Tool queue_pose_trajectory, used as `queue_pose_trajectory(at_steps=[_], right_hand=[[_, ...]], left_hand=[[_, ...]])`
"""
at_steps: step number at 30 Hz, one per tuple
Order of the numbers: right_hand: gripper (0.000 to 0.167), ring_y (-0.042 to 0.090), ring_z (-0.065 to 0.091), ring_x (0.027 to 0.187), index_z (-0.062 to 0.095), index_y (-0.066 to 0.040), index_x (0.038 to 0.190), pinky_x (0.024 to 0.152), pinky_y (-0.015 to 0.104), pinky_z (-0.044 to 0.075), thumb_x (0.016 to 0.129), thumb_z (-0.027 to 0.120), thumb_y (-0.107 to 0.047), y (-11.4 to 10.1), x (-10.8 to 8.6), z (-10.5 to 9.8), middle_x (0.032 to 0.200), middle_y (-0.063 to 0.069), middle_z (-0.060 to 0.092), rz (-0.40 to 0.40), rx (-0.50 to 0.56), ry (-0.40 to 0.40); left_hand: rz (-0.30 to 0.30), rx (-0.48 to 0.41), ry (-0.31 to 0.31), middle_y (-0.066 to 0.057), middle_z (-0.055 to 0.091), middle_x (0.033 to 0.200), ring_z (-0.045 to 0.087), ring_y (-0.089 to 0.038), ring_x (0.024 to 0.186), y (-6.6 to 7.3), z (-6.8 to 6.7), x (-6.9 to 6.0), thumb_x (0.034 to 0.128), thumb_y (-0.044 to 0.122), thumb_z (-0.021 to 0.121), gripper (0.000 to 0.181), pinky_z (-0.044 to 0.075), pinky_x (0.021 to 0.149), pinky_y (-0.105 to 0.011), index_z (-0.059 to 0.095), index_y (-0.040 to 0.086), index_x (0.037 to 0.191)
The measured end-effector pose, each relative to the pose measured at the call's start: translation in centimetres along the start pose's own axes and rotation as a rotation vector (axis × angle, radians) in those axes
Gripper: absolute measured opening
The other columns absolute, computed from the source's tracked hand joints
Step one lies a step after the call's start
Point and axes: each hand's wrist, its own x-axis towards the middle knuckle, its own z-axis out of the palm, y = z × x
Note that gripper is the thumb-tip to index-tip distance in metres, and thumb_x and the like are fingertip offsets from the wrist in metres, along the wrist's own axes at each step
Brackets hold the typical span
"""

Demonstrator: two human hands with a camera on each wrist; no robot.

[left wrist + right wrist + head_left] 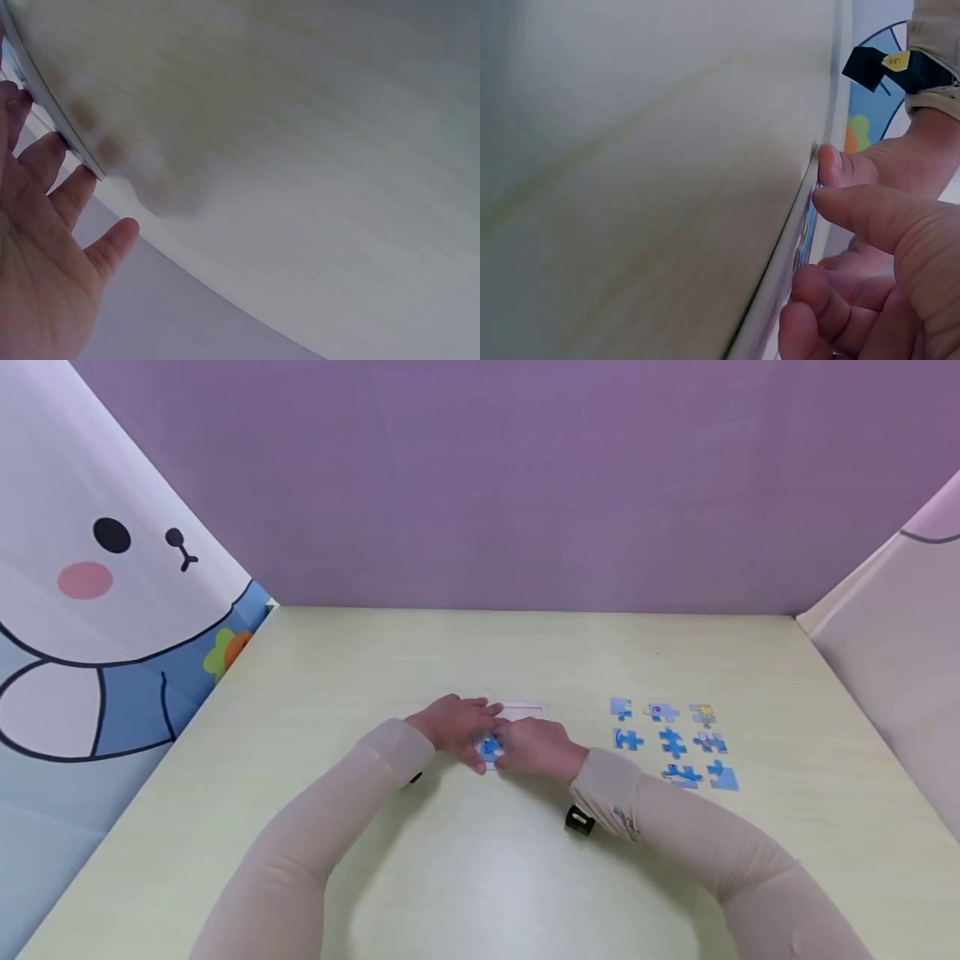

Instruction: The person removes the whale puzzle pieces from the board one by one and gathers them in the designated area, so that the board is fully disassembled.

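A shallow white puzzle tray (542, 707) lies on the table, mostly covered by both hands. Blue puzzle picture (491, 748) shows inside it between them. My left hand (453, 727) rests along the tray's left side, fingers spread over its far part and thumb by its near edge. In the left wrist view, fingertips touch the tray's rim (56, 112). My right hand (542, 747) reaches over the tray from the right. The right wrist view shows its thumb (862, 214) extended to the tray and the other fingers bent. Whether a piece is between them is hidden.
Several loose blue jigsaw pieces (672, 742) lie apart in rows on the table (465, 877), right of the tray. A purple panel (480, 485) stands behind the table, and a cartoon-printed cloth (135, 627) hangs at the left. A black wrist device (580, 820) sits under the right sleeve.
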Motion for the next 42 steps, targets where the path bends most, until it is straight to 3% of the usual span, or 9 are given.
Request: queue_pose_trajectory(at_steps=[5,12,16,20,24,27,34,42], right_hand=[[0.034,0.014,0.057,0.068,0.065,-0.012,0.111,0.056,0.035,0.048,0.082,0.075,-0.025,-0.3,0.2,0.1,0.078,-0.004,0.063,0.023,0.013,-0.022],[0.04,0.015,0.057,0.07,0.064,-0.012,0.118,0.057,0.035,0.048,0.082,0.075,-0.023,-0.2,0.5,-0.1,0.08,-0.003,0.062,0.006,0.013,-0.044],[0.045,0.014,0.056,0.071,0.063,-0.012,0.123,0.058,0.034,0.047,0.081,0.075,-0.022,0.2,0.4,-0.1,0.079,-0.003,0.063,-0.006,0.068,-0.042],[0.043,0.014,0.056,0.071,0.065,-0.013,0.123,0.057,0.032,0.045,0.081,0.072,-0.016,0.4,0.0,-0.5,0.089,-0.001,0.069,-0.008,0.146,0.003],[0.03,0.015,0.059,0.078,0.07,-0.01,0.113,0.06,0.031,0.046,0.082,0.069,-0.012,0.5,-0.3,-0.9,0.104,0.003,0.071,-0.046,0.199,0.083],[0.021,0.016,0.06,0.08,0.07,-0.008,0.105,0.064,0.03,0.046,0.085,0.066,-0.011,0.5,-0.4,-1.0,0.102,0.003,0.071,-0.061,0.252,0.12],[0.005,0.012,0.05,0.067,0.068,-0.006,0.091,0.06,0.024,0.039,0.088,0.065,-0.008,0.4,-0.5,-0.6,0.076,-0.002,0.06,-0.076,0.396,0.147],[0.005,0.012,0.053,0.069,0.067,-0.007,0.092,0.063,0.026,0.044,0.091,0.064,-0.011,0.8,-1.0,-0.4,0.078,-0.002,0.063,-0.027,0.469,0.153]], left_hand=[[0.001,-0.006,0.009,-0.003,0.031,0.154,0.028,-0.026,0.141,-0.2,0.5,0.2,0.0793,0.058,0.069,0.08,0.037,0.101,-0.049,0.042,0.022,0.146],[0.014,-0.028,0.03,-0.004,0.031,0.154,0.029,-0.028,0.141,-0.5,0.7,0.1,0.079,0.055,0.071,0.078,0.036,0.101,-0.052,0.045,0.022,0.145],[0.023,-0.051,0.016,-0.005,0.031,0.154,0.028,-0.028,0.141,-0.3,0.4,0.0,0.0795,0.054,0.071,0.078,0.036,0.101,-0.051,0.044,0.022,0.145],[0.015,-0.04,0.006,-0.006,0.03,0.155,0.027,-0.028,0.141,-0.3,0.2,-0.1,0.0796,0.056,0.07,0.081,0.036,0.102,-0.051,0.041,0.022,0.147],[-0.001,-0.06,0.001,-0.006,0.03,0.154,0.026,-0.028,0.142,-0.3,0.0,-0.3,0.0791,0.057,0.07,0.08,0.034,0.103,-0.052,0.045,0.018,0.144],[0.0,-0.073,0.0,-0.007,0.029,0.155,0.026,-0.029,0.142,-0.3,0.0,-0.3,0.0792,0.056,0.07,0.079,0.034,0.103,-0.052,0.046,0.017,0.143],[-0.002,-0.061,-0.001,-0.006,0.028,0.155,0.026,-0.029,0.141,-0.2,0.1,-0.1,0.0791,0.057,0.07,0.079,0.036,0.102,-0.049,0.046,0.017,0.143],[-0.005,-0.057,-0.019,-0.005,0.026,0.156,0.025,-0.029,0.142,-0.3,0.0,0.0,0.0801,0.057,0.068,0.082,0.034,0.104,-0.052,0.04,0.02,0.147]])
